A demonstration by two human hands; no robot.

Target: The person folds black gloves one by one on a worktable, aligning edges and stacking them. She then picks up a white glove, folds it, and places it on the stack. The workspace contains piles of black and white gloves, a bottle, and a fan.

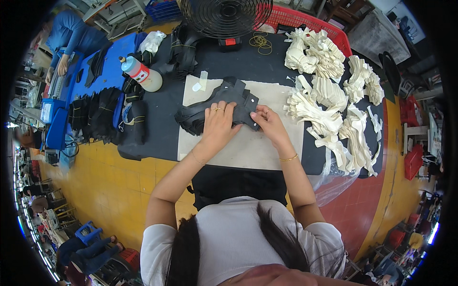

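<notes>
A fanned stack of black cut pieces [217,97], fabric or leather-like, lies on a pale sheet [238,155] in front of me. My left hand [219,119] rests flat over the stack's middle, its fingers stretched out and the thumb toward the right. At the stack's right edge, my right hand [268,121] has thumb and fingers closed on a black piece [251,102]. Small white marks show on the pieces there. The lower layers under my left palm are hidden.
Bundles of cream strips [324,93] cover the table's right side. A glue-like bottle [143,75] stands at the left, near tied black bundles [105,112]. At the back are a black fan [226,16] and a red crate [305,21]. Another person [71,35] works far left.
</notes>
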